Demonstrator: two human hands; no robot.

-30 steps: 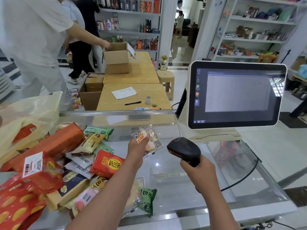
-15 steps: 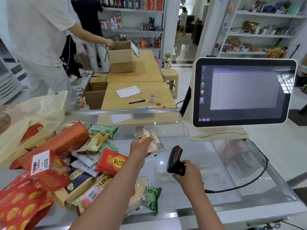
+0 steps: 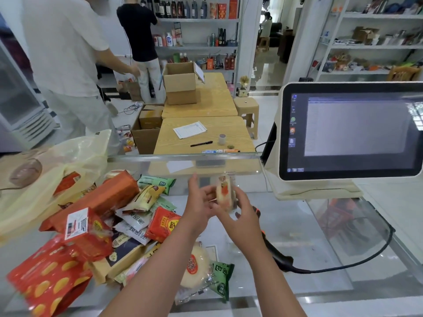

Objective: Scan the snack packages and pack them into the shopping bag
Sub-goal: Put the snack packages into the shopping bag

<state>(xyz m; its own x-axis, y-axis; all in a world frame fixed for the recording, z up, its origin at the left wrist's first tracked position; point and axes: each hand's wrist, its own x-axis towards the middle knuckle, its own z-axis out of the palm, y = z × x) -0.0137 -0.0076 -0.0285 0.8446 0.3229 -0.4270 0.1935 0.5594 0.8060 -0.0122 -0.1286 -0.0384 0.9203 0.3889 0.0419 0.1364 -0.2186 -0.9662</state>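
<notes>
A small clear snack packet point(image 3: 225, 191) is held upright over the glass counter point(image 3: 297, 225), between both my hands. My left hand point(image 3: 199, 209) touches its left side with thumb raised. My right hand point(image 3: 242, 216) wraps it from the right. The black barcode scanner point(image 3: 273, 250) lies on the counter under my right forearm, nobody holding it. A pile of snack packages point(image 3: 128, 216) covers the counter's left half. The pale yellow plastic shopping bag point(image 3: 75, 156) lies open at the far left with a red pack inside.
A touchscreen register point(image 3: 352, 131) stands at the right rear, and the scanner's cable point(image 3: 366, 255) loops toward it. Beyond the counter are wooden tables point(image 3: 206, 133), cardboard boxes point(image 3: 180, 85) and shelves. Two people stand at the back left.
My right hand has put the scanner down on the counter and come up to take hold of the snack packet together with my left hand.
</notes>
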